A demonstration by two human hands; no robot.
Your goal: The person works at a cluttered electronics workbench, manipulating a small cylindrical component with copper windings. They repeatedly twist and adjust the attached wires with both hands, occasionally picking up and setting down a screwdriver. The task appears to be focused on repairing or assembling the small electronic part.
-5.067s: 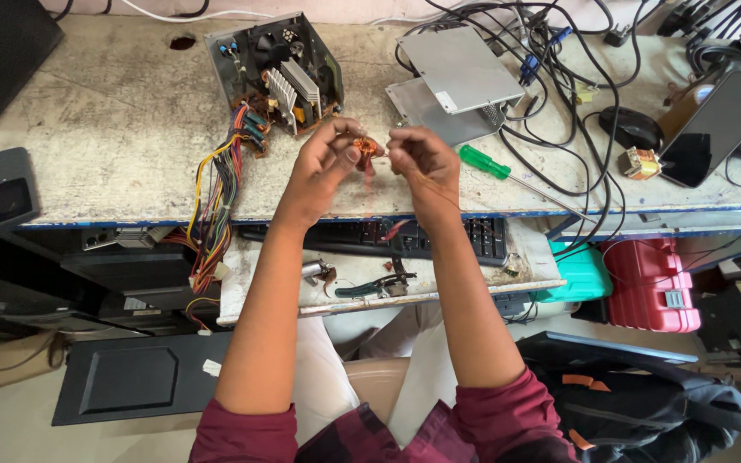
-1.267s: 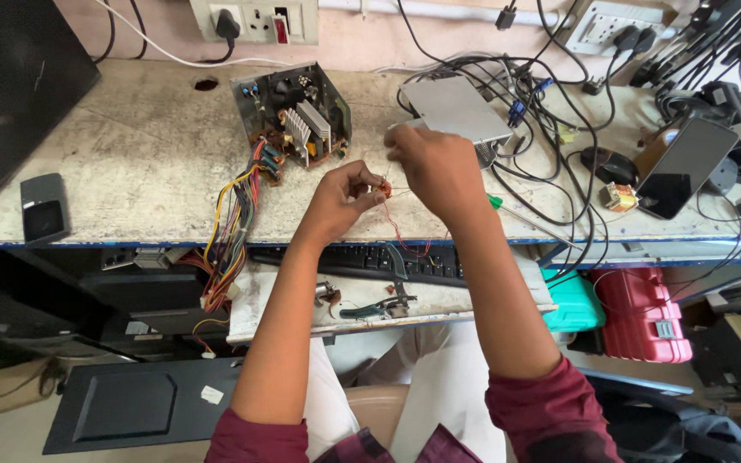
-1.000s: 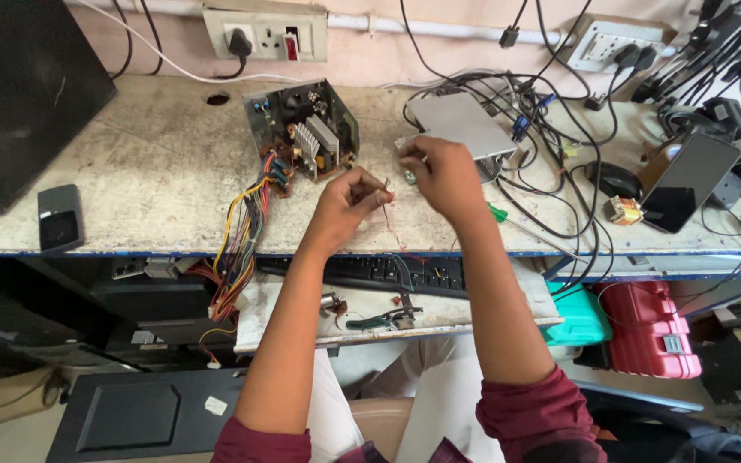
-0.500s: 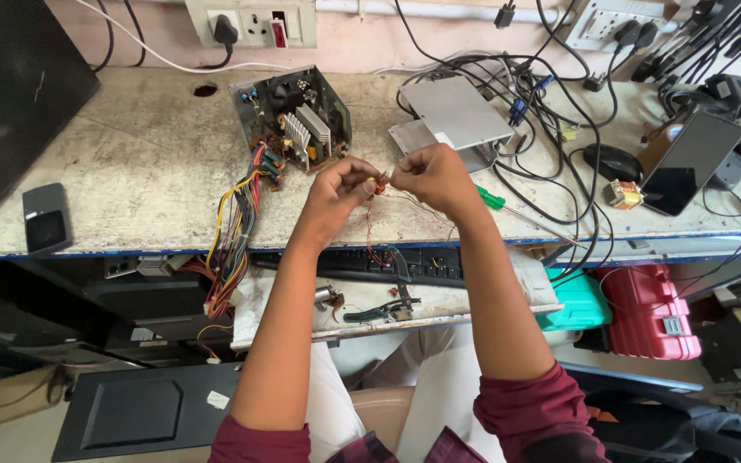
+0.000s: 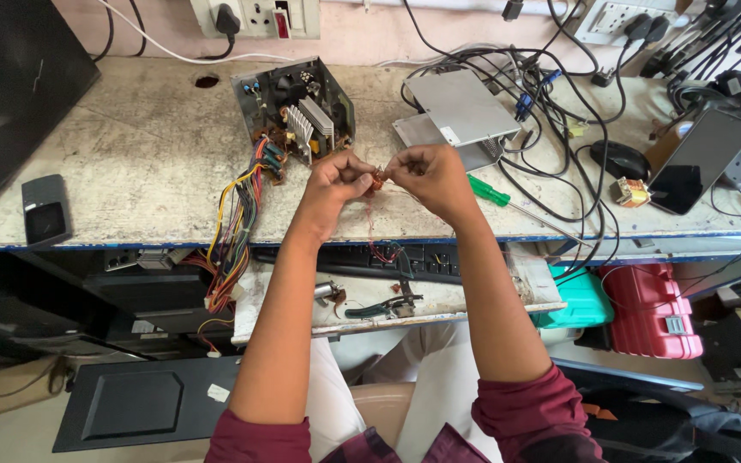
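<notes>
Just both hands pinching a small coppery part, open power supply behind, green screwdriver beside.

The bench lies bare along its front-left edge, open for a hand. An opened power supply blocks the middle rear; tangled cables (and a screwdriver) crowd the right half.

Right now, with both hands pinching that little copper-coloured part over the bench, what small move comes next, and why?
Probably keep the left hand steady and draw the thin red wire off with the right hand: the small coil sits between both sets of fingertips, and wire hangs loose below it.
</notes>
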